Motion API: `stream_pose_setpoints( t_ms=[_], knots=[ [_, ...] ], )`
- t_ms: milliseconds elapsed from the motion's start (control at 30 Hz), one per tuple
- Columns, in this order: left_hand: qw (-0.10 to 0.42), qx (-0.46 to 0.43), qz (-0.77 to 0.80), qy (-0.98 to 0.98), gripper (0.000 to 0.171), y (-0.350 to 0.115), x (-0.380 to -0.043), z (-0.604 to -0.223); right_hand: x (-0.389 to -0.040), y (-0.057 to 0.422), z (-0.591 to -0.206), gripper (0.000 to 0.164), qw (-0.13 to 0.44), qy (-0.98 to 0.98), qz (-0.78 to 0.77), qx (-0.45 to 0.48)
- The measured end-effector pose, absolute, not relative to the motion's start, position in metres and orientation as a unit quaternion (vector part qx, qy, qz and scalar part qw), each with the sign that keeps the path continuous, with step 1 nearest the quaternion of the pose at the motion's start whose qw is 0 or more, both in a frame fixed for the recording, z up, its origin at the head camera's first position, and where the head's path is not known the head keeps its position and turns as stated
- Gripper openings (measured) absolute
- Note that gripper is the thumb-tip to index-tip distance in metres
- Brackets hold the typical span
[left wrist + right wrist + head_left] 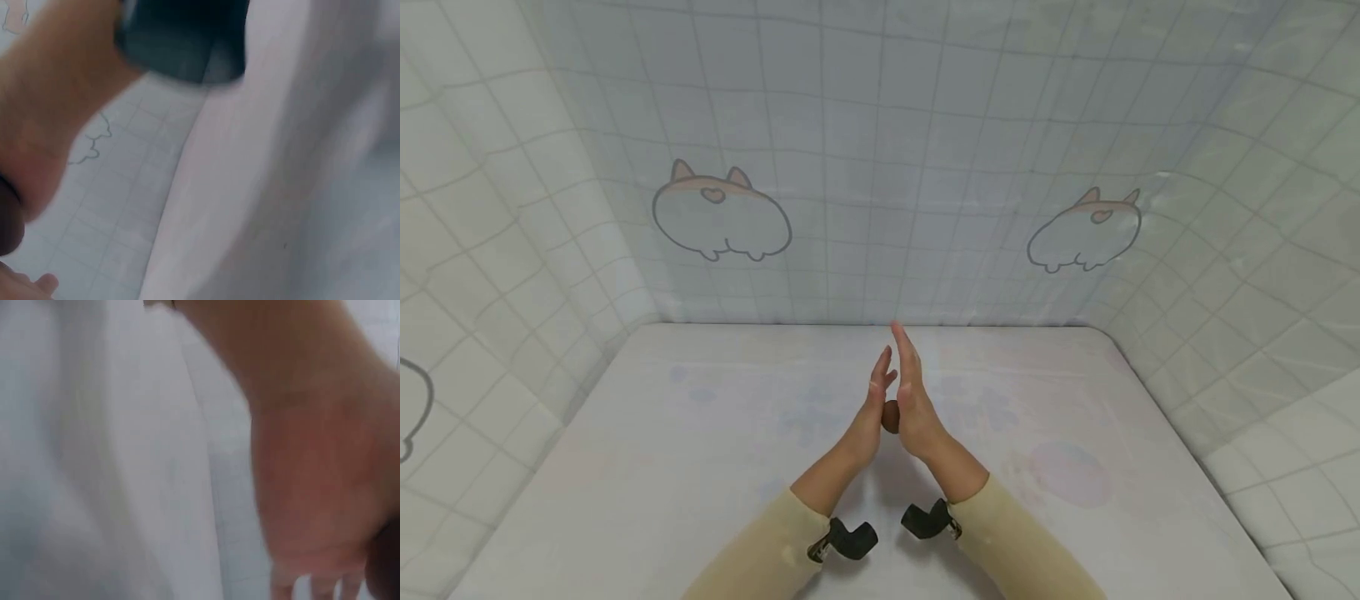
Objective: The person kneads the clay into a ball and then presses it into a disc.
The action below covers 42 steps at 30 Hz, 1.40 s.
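1. Two cream sleeves, the left sleeve [767, 542] and the right sleeve [1022, 542], are covering the person's forearms at the near side.
2. Two black wrist devices are showing, one per arm: the left device [853, 540] and the right device [925, 520], each sitting at a cuff and projecting inward.
3. Two bare hands are forming the grips. The left grip [867, 425] is standing with its palm turned inward and its fingers extending, curling round nothing.
4. The right grip [917, 412] is facing it, its fingers extending likewise and reaching slightly farther forward.
5. One brown ball [891, 417] is sitting between the two palms, pressed from both sides; neither hand's fingers are wrapping it. Part of it is also showing at the edge of each wrist view.
6. One counter [647, 467], pale and faintly patterned, is spreading beneath the arms and carrying their shadows.
7. Three grid-printed walls are enclosing it: the left wall [475, 250], the right wall [1262, 292] and the far wall [865, 217].
8. Two whole animal drawings are appearing on the far wall, the left drawing [722, 218] and the right drawing [1086, 237].
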State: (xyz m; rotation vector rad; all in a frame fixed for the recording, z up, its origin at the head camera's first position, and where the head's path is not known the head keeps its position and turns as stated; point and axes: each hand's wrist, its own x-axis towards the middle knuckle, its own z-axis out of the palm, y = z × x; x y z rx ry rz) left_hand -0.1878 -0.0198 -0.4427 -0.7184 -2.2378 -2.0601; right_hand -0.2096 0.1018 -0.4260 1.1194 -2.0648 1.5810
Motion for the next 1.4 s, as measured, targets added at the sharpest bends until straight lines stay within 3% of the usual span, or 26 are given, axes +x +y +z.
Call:
stream_pose_setpoints(
  t_ms=[433, 900, 1033, 1200, 1400],
  knots=[
    [0.058, -0.288, -0.696, -0.655, 0.092, -0.019, -0.182, -0.434, -0.221, 0.106, -0.441, 0.086, 0.104, -0.755, 0.542, 0.353],
    [0.135, -0.258, -0.691, -0.662, 0.095, -0.026, -0.189, -0.419, -0.207, 0.096, -0.453, 0.092, 0.085, -0.697, 0.569, 0.428],
    [0.125, -0.222, -0.684, -0.683, 0.095, -0.027, -0.192, -0.419, -0.201, 0.093, -0.451, 0.093, 0.091, -0.668, 0.58, 0.457],
    [0.099, -0.189, -0.681, -0.7, 0.093, -0.026, -0.194, -0.423, -0.198, 0.091, -0.442, 0.09, 0.139, -0.636, 0.585, 0.483],
    [0.09, -0.19, -0.633, -0.745, 0.096, -0.023, -0.194, -0.432, -0.195, 0.093, -0.435, 0.085, 0.17, -0.628, 0.593, 0.474]
  ],
)
